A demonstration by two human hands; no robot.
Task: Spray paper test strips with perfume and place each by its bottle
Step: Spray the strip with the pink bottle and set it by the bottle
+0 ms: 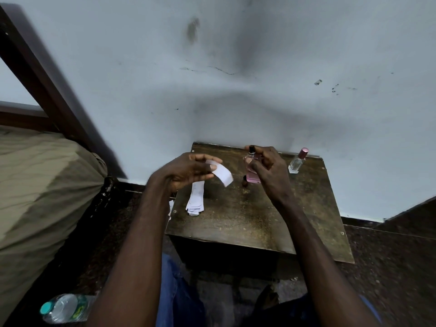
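My left hand (188,172) pinches a white paper test strip (223,175) by one end, its free end pointing right toward a pink perfume bottle (252,169). My right hand (266,172) grips that bottle above the small wooden table (247,220), a finger on its dark sprayer top. A small dark cap (244,181) stands on the table just left of the bottle's base. A clear perfume bottle with a pink cap (297,161) stands at the table's back right. A pile of spare white strips (195,199) lies near the table's left edge.
The table stands against a pale wall. A bed with an olive cover (42,185) and a dark wooden frame fills the left side. A plastic water bottle (64,308) lies on the dark floor at lower left. My knees in blue jeans are below the table.
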